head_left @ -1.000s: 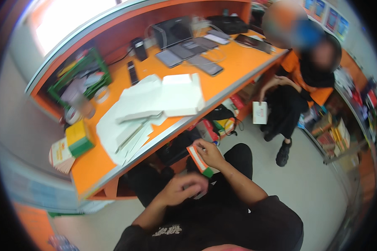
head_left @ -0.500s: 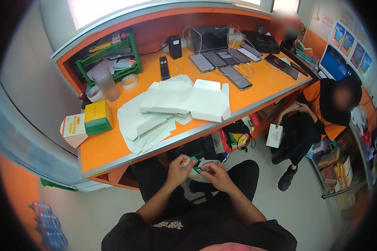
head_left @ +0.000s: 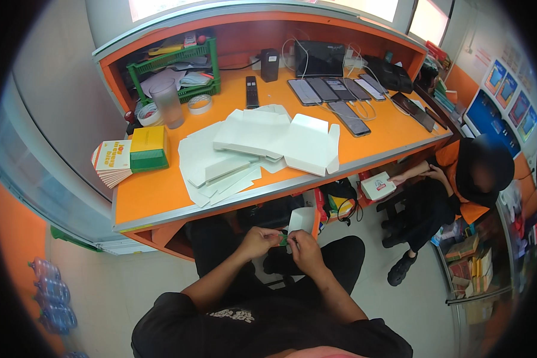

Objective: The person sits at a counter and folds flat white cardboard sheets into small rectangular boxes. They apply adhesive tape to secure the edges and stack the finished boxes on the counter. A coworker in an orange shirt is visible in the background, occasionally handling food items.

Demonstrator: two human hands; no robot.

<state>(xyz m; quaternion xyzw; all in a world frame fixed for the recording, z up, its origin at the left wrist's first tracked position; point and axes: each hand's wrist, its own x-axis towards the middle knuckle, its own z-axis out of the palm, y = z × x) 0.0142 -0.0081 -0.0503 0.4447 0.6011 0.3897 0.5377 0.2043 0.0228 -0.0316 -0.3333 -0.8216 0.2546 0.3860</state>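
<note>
Above my lap, just in front of the desk edge, both hands work on a paperboard carton with a white inside and orange and green outside. My left hand pinches a green part of it between thumb and fingers. Close beside it, my right hand grips the carton's near side, fingers curled. One white panel stands up beyond the right hand; the rest of the carton is mostly hidden by my hands. On the desk ahead lies a loose pile of flat, pre-cut cartons, white side up.
An orange desk carries yellow-green folded cartons, a plastic cup, tape rolls, a green tray rack and several phones. At right a seated person holds a white box. Bags lie under the desk.
The carton has turned in my hands, so a white panel now stands up. The other person's box has moved toward the desk and tilted. My view has shifted slightly.
</note>
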